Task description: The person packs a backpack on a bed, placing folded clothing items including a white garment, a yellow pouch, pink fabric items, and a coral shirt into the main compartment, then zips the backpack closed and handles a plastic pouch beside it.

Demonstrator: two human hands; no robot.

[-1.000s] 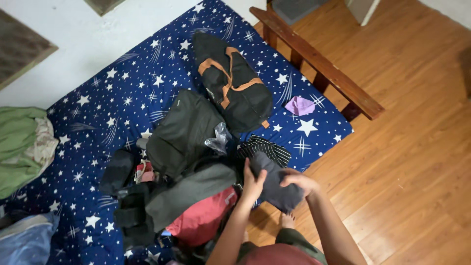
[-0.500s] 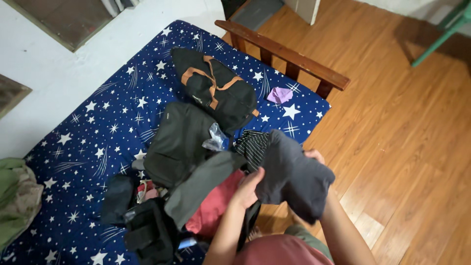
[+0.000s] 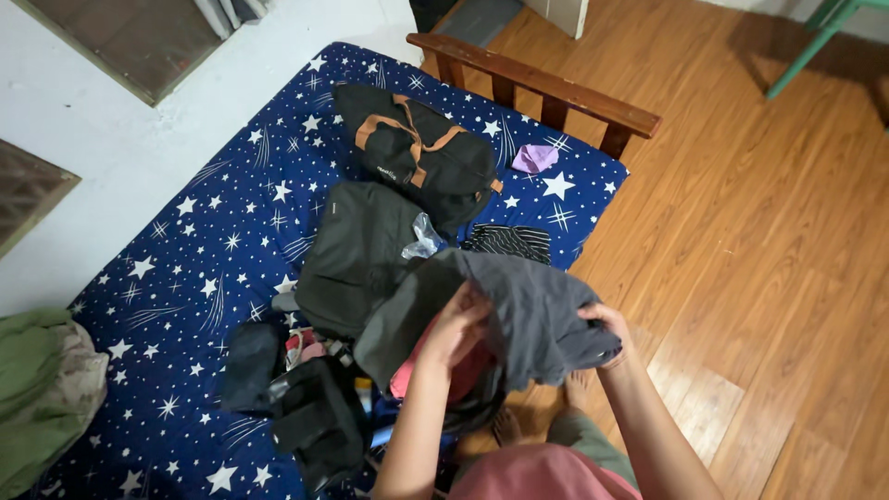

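Dark grey garment [image 3: 532, 315] held up above the near edge of the bed [image 3: 213, 241], spread between both hands. Left hand [image 3: 456, 326] gripping its lower left part, right hand [image 3: 607, 326] closed on its right edge. Just behind: striped cloth [image 3: 509, 241], dark folded bag [image 3: 361, 250], black duffel with orange straps [image 3: 417, 153]. Farther back, purple cloth [image 3: 535, 157] near wooden footboard [image 3: 537, 83].

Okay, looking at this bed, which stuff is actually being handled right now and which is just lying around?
Being handled:
- dark grey garment
- left hand and right hand, both gripping it

Lying about:
- black duffel bag with orange straps
- dark folded jacket
- striped cloth
- purple cloth
- green bedding
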